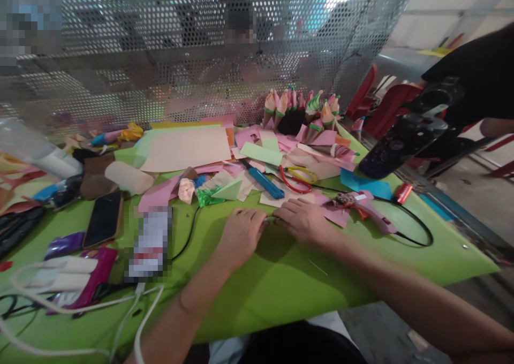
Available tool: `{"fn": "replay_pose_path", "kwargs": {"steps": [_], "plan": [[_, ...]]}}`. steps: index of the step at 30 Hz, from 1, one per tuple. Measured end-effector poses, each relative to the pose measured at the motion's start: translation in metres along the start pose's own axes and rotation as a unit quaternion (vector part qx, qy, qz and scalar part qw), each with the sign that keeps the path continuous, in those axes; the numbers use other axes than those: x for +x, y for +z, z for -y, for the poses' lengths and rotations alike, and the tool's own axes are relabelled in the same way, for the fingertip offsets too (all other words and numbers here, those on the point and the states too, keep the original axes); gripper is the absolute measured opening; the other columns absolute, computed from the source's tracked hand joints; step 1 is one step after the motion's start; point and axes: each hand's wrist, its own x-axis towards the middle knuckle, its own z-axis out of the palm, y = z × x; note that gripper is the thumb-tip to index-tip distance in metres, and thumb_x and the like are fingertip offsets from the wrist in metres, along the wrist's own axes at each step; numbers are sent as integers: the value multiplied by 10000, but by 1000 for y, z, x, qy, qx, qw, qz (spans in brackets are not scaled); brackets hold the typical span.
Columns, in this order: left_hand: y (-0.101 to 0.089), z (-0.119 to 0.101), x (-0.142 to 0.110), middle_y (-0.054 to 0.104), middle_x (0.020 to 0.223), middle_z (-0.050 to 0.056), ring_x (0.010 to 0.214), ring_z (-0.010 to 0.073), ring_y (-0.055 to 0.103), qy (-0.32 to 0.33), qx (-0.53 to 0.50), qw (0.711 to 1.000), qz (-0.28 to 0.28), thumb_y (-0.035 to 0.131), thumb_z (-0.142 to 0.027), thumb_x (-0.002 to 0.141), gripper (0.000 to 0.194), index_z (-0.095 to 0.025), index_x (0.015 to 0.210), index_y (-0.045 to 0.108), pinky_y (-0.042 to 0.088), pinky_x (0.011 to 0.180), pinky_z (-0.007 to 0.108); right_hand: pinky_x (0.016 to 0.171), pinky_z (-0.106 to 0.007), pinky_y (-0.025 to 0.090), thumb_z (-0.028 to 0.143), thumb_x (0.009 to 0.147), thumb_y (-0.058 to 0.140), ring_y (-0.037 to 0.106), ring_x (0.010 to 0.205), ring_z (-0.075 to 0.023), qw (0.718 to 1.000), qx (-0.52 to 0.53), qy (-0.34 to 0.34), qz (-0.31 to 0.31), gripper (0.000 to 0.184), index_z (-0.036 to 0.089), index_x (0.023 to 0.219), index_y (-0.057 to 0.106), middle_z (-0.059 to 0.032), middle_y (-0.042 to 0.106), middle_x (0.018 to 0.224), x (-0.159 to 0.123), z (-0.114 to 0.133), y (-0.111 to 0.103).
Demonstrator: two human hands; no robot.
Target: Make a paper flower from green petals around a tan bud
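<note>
- Over at the worktop's left side, a dark-screened phone [103,219] lies near a purple packet [66,244], with white cables [86,349] looping across the near left area.
- Towards the far edge, here's a stack of paper sheets [187,149], a pale roll [128,177] just beside it.
- And now the left hand [243,235], palm down, pinching one end of a small green piece [271,219] between thumb and fingers.
- That piece is right in the action, between the hands, low over the bare green middle towards the near edge! It looks slim, short and pale green, perhaps rolled; the fingers hide both ends, so its full shape can't be told.
- A small shaping or rolling step, by the look of it; the next move calls for a light, even pinch and ends kept in line.
- Just beyond, a blue box cutter [265,183] and scissors [295,181] lie among paper scraps.
- In comes the right hand [303,219], fingertips closed on the other end.
- Out towards the right corner, a pink glue gun [371,211] lies on its side, its black cord curling round.
</note>
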Motion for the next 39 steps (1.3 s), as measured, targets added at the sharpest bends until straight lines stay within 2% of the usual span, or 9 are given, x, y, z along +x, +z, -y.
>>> {"fn": "replay_pose_path", "kwargs": {"steps": [4,8,12,16,20,24,27,35,39], "plan": [[2,-1,-1,691,853,65,787,238,631,23,32,999,-1,371,-160,990,225,-165,968,595,420,744,377,672,-302,386,316,1034,418,578,742,-185,997,70,31,15,306,167,930,663,-66,665,791,0,2,-1],[3,-2,0,668,804,55,767,234,620,35,63,997,-8,400,-136,970,184,-164,945,580,415,759,377,688,-291,425,326,1037,408,593,776,-186,985,152,59,54,312,178,927,659,-68,678,828,2,3,-6],[6,-2,0,663,794,47,751,229,614,43,70,997,-15,425,-133,959,148,-168,946,568,410,763,375,665,-286,421,380,1042,370,583,760,-187,976,176,97,80,384,185,842,635,-66,646,799,2,3,-9],[7,-3,1,667,810,49,766,225,613,42,68,997,-16,429,-117,949,147,-173,947,565,401,765,369,642,-275,402,430,1039,353,554,704,-171,960,227,144,74,438,190,756,585,-44,604,748,1,4,-9],[5,-1,2,670,801,41,758,219,609,13,40,999,-2,419,-159,969,157,-182,924,568,391,745,357,660,-279,420,451,1043,324,577,725,-174,945,277,165,57,456,186,793,598,-51,629,786,3,5,-11],[3,-1,2,676,800,41,775,225,619,-9,19,1000,9,426,-181,975,161,-184,935,581,386,728,351,723,-290,452,405,999,465,618,831,-196,947,274,158,44,289,185,941,643,-75,674,912,4,5,-12],[3,-1,2,687,823,43,788,223,627,-14,11,1000,13,410,-198,989,181,-182,955,586,388,729,347,703,-288,443,320,976,503,613,815,-196,954,252,154,47,200,185,917,638,-70,668,882,4,4,-11],[4,-4,2,703,842,57,776,219,630,-10,-5,1000,29,370,-192,999,228,-168,943,589,390,744,357,630,-272,417,390,1017,408,573,714,-174,942,272,188,61,351,193,785,583,-38,615,768,2,4,-11],[0,-2,2,706,866,64,818,232,640,-23,-7,999,46,403,-180,983,187,-170,959,589,386,747,356,686,-286,460,422,1008,440,615,789,-187,939,292,175,40,325,193,887,637,-57,664,856,3,3,-11]]}}
